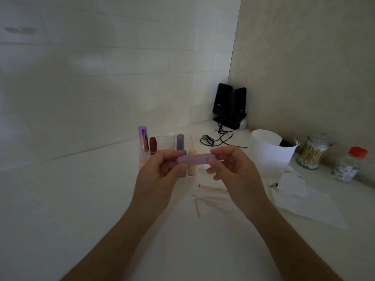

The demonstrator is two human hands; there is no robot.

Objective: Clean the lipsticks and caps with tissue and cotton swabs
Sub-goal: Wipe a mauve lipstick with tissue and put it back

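A pale pink lipstick tube [193,159] lies level between both hands, above the white counter. My left hand [162,171] pinches its left end and my right hand [231,167] pinches its right end; a seam shows near the tube's middle. Behind the hands stands a clear organizer [190,140] with several lipsticks: a shiny purple one [143,138], a dark red one [153,144], a grey-purple one [180,141] and a peach one [192,159]. Used cotton swabs [211,197] lie on the counter under my right wrist. Tissues [304,197] lie to the right, one stained red.
A white tissue roll [267,147] stands to the right, with a glass jar of cotton swabs [313,152] and a small red-capped bottle [350,164] beyond it. Two black speakers [230,105] and a tangled cable [218,137] sit in the back corner by the tiled wall.
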